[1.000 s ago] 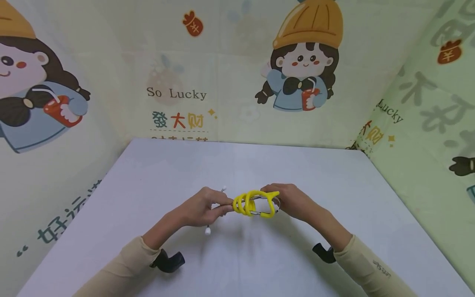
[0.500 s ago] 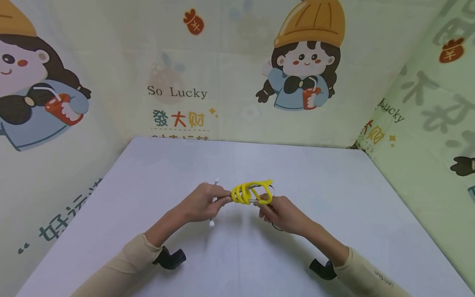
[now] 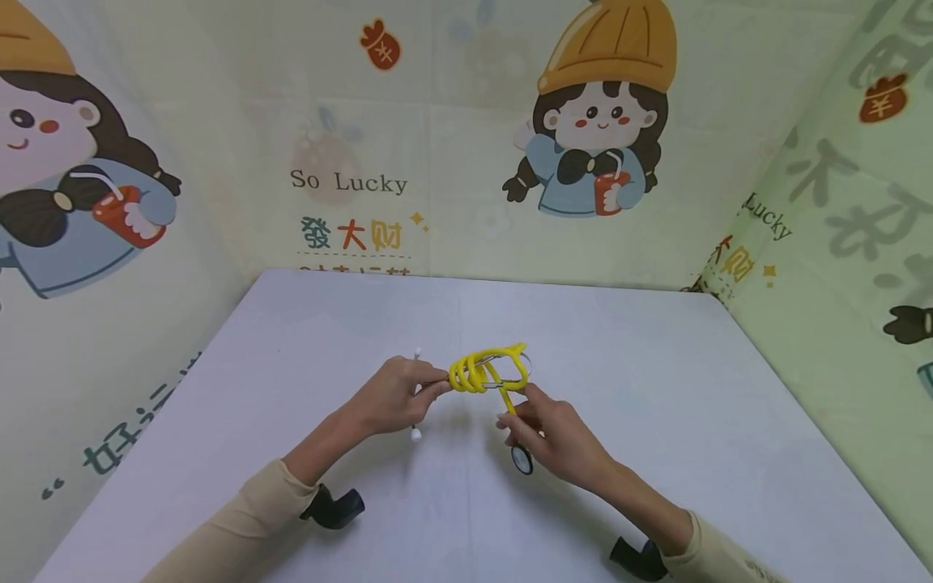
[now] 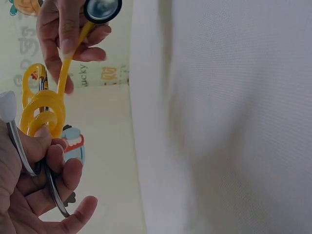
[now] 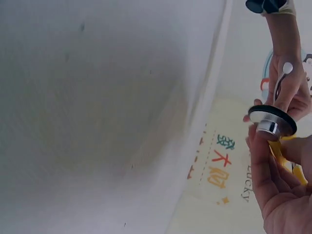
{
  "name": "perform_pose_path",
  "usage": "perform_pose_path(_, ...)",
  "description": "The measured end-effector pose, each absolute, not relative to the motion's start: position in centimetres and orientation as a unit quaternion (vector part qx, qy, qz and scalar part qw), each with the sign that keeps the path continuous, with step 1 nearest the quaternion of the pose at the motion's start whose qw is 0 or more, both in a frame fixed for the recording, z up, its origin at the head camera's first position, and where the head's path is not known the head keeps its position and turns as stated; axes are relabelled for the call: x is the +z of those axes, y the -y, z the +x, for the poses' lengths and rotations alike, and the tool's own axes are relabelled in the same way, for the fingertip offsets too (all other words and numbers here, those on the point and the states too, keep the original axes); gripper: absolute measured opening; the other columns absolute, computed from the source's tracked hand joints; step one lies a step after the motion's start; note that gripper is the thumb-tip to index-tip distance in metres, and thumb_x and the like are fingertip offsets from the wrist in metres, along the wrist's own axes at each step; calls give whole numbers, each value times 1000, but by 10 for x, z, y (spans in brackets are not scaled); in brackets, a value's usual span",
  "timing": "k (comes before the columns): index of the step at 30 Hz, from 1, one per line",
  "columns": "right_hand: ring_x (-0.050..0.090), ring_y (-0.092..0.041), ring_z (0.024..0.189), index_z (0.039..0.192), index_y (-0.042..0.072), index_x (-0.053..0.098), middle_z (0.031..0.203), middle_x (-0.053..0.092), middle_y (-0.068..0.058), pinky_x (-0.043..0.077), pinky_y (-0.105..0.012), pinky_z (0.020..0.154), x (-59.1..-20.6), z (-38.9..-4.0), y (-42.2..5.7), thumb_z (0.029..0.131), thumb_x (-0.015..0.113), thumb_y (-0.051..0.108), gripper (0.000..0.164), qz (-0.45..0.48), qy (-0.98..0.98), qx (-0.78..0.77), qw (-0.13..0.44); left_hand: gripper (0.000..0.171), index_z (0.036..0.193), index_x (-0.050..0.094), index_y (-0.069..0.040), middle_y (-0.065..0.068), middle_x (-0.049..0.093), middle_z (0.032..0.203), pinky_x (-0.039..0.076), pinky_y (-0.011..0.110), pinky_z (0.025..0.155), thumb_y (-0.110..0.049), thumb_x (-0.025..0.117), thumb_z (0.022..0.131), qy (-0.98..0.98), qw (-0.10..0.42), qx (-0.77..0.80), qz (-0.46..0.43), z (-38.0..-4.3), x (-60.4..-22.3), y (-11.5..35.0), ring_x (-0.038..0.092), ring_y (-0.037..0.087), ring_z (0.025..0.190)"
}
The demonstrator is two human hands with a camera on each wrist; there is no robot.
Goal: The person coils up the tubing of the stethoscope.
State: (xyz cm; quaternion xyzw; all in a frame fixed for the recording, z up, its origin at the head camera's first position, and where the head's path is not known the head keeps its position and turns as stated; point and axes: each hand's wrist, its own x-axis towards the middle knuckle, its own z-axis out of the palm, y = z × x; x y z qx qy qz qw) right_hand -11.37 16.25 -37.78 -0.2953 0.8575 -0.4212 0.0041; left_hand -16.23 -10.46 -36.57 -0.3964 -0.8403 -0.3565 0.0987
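Observation:
A stethoscope with yellow tubing (image 3: 466, 372) is held above the table, its tube wound in several coils around the metal ear tubes. My left hand (image 3: 397, 397) pinches the metal part at the left end of the coils, and the white ear tips (image 3: 416, 436) stick out on both sides of it. Between thumb and fingers my right hand (image 3: 557, 437) holds the free length of tube just below the coils. The round chest piece (image 3: 521, 460) with its black rim hangs beneath those fingers. In the left wrist view, silver ear tubes (image 4: 54, 190) pass between the left fingers.
A white table (image 3: 350, 324) lies under both hands. Patterned cloth walls (image 3: 452, 146) with cartoon prints stand behind it and at both sides. Black curved pieces (image 3: 334, 508) sit at the wrists, beside the beige sleeves.
My right hand has moved from the loop's right end down toward me, drawing a length of tube away from the coils. The chest piece now shows below it. My left hand has barely shifted.

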Motion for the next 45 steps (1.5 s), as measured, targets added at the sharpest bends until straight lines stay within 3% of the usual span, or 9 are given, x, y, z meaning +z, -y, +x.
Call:
perform_pose_path(4,70,-17,72,116,10,44,94,73,-8,54,-27,67,-378,-108,-160,92,63,9,31,-263,-839,-477,-6,14,99,75,-6,-6,68,75,35,18,48,-5,69,86,846,108,-352,-386,-161,-366,103,40,4,53)
perform_pose_path(11,70,-21,75,101,6,58,94,69,-2,55,-28,68,-373,-98,-154,93,61,7,9,-267,-804,-530,-26,15,100,75,-4,-5,66,71,34,19,47,-6,69,86,860,103,-340,-367,-158,-370,101,37,3,50)
perform_pose_path(15,70,-22,81,104,4,61,99,69,-3,55,-29,71,-373,-97,-152,95,57,3,10,-280,-803,-525,-33,16,101,74,-3,-7,62,66,34,19,46,-6,70,86,864,105,-336,-360,-157,-373,101,35,0,49)
perform_pose_path(21,69,-18,90,114,9,61,105,68,1,54,-31,78,-382,-102,-157,99,49,5,20,-317,-789,-526,-18,16,101,74,-4,-5,65,68,35,19,47,-7,70,86,874,108,-332,-338,-154,-375,98,37,0,50)
perform_pose_path(26,68,-14,92,117,10,60,109,67,-1,53,-30,84,-384,-104,-157,94,57,-1,26,-354,-787,-504,-28,18,102,74,-4,-4,67,69,35,19,46,-8,71,85,885,109,-322,-318,-150,-374,93,38,1,49)
perform_pose_path(31,70,-18,80,113,5,62,102,69,-7,55,-28,75,-386,-106,-154,87,66,0,27,-370,-785,-493,-64,17,101,75,-7,-9,58,61,36,19,49,-12,71,86,899,110,-293,-307,-147,-375,87,39,3,50)
perform_pose_path(34,70,-22,72,108,1,63,94,71,-12,56,-30,68,-383,-106,-151,84,68,-4,26,-347,-779,-519,-63,15,99,76,-8,-10,58,61,37,20,51,-13,72,86,906,119,-276,-298,-146,-377,84,39,3,51)
perform_pose_path(39,70,-26,69,98,-5,64,84,69,-23,56,-36,62,-373,-104,-146,84,67,-6,15,-270,-761,-590,-11,10,93,76,-9,-9,60,63,37,19,50,-13,70,87,909,124,-264,-296,-146,-382,81,41,3,52)
perform_pose_path(45,70,-32,70,97,-3,66,80,71,-16,57,-37,62,-378,-111,-144,89,67,8,13,-167,-759,-628,38,15,74,69,-10,-12,45,55,33,19,48,-14,67,89,913,133,-250,-293,-147,-384,78,37,2,50)
